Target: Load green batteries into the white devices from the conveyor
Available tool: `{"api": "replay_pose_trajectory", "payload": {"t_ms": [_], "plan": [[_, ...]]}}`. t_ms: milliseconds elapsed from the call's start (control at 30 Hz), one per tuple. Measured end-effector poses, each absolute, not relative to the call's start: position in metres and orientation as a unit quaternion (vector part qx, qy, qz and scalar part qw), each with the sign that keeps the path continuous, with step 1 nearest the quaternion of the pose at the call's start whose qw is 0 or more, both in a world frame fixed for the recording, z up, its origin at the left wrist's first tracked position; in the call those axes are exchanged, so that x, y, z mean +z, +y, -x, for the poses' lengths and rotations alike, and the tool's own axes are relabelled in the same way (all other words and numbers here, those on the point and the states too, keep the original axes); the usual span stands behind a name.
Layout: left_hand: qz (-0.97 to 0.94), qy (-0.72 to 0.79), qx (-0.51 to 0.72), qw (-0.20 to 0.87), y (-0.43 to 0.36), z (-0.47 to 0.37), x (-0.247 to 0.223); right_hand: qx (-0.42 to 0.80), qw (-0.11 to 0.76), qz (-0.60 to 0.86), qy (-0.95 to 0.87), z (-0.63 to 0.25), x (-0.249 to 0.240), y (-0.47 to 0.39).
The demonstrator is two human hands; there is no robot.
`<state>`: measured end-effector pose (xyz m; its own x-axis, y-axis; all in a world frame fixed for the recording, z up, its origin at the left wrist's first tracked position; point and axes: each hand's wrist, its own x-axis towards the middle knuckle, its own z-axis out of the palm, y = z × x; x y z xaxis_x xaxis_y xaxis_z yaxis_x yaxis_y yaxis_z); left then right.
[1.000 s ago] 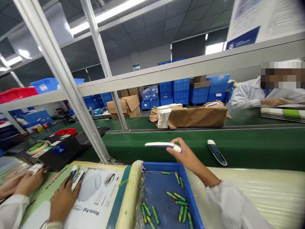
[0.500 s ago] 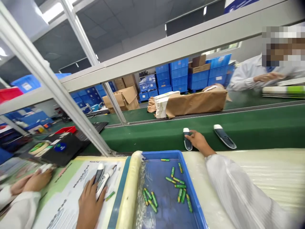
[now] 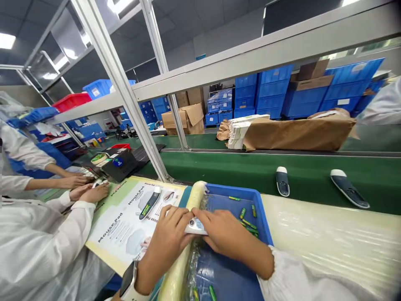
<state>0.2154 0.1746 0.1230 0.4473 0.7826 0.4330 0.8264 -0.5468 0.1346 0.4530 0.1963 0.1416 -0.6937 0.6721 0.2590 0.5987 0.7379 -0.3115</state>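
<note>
Left hand (image 3: 171, 236) and right hand (image 3: 230, 234) grip a white handheld device (image 3: 195, 226) between them.
Even pressure from both sides should steady it; a blue tray (image 3: 233, 190) lies below the right hand, two dark handheld devices (image 3: 282, 183) beyond.

A ceiling light panel (image 3: 6, 41), above and left of the hands (image 3: 230, 234), burns white against a dim ceiling (image 3: 216, 16). Soft light reaches the hands; pale glare streaks the plastic sheeting (image 3: 313, 234) to their right. Wide-angle distortion stretches the edges, darkening the corner above right.
</note>
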Motion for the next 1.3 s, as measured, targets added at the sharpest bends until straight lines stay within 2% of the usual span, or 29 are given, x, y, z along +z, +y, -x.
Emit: {"api": "replay_pose_trajectory", "payload": {"t_ms": [67,100,167,233,267,300,333,433,467,500,567,633,733,867,933,1033,1133,1233,1300], "plan": [[0.813,-0.498,-0.297,0.047,0.165,-0.207,0.115,0.12,0.191,0.377,-0.898,-0.459,0.145,0.195],[0.779,-0.534,-0.326,0.035,0.161,-0.197,0.106,0.131,0.231,0.396,-0.879,-0.466,0.148,0.199],[0.724,-0.607,-0.327,-0.022,0.154,-0.17,0.082,0.147,0.366,0.438,-0.808,-0.481,0.154,0.211],[0.72,-0.63,-0.279,-0.081,0.147,-0.146,0.055,0.139,0.503,0.48,-0.705,-0.488,0.152,0.222],[0.73,-0.626,-0.256,-0.099,0.145,-0.138,0.043,0.127,0.527,0.491,-0.682,-0.489,0.147,0.226],[0.738,-0.621,-0.241,-0.105,0.143,-0.133,0.034,0.115,0.511,0.494,-0.694,-0.487,0.14,0.229],[0.742,-0.619,-0.234,-0.106,0.142,-0.132,0.027,0.104,0.456,0.492,-0.734,-0.485,0.132,0.231],[0.738,-0.625,-0.232,-0.101,0.145,-0.136,0.019,0.102,0.243,0.466,-0.845,-0.483,0.113,0.236],[0.735,-0.628,-0.235,-0.1,0.147,-0.138,0.019,0.114,0.231,0.471,-0.843,-0.486,0.112,0.24],[0.733,-0.63,-0.238,-0.098,0.15,-0.138,0.019,0.131,0.262,0.484,-0.825,-0.491,0.112,0.245],[0.727,-0.635,-0.243,-0.096,0.154,-0.137,0.021,0.197,0.377,0.484,-0.765,-0.507,0.118,0.258],[0.687,-0.664,-0.274,-0.11,0.158,-0.137,0.028,0.298,0.483,0.456,-0.685,-0.53,0.126,0.275],[0.617,-0.694,-0.339,-0.149,0.162,-0.155,0.052,0.455,0.591,0.415,-0.521,-0.566,0.13,0.297],[0.749,-0.561,-0.308,-0.173,0.166,-0.207,0.093,0.464,0.695,0.414,-0.36,-0.605,0.117,0.315],[0.803,-0.502,-0.263,-0.185,0.17,-0.224,0.101,0.438,0.705,0.443,-0.339,-0.62,0.106,0.32],[0.778,-0.537,-0.266,-0.186,0.183,-0.213,0.091,0.403,0.708,0.486,-0.316,-0.631,0.097,0.325],[0.718,-0.636,-0.269,-0.088,0.205,-0.17,0.068,0.386,0.701,0.502,-0.328,-0.624,0.111,0.323],[0.64,-0.73,-0.239,0.022,0.227,-0.129,0.048,0.401,0.633,0.47,-0.467,-0.594,0.141,0.303],[0.592,-0.769,-0.235,0.051,0.236,-0.114,0.04,0.374,0.531,0.427,-0.629,-0.567,0.157,0.28]]}}
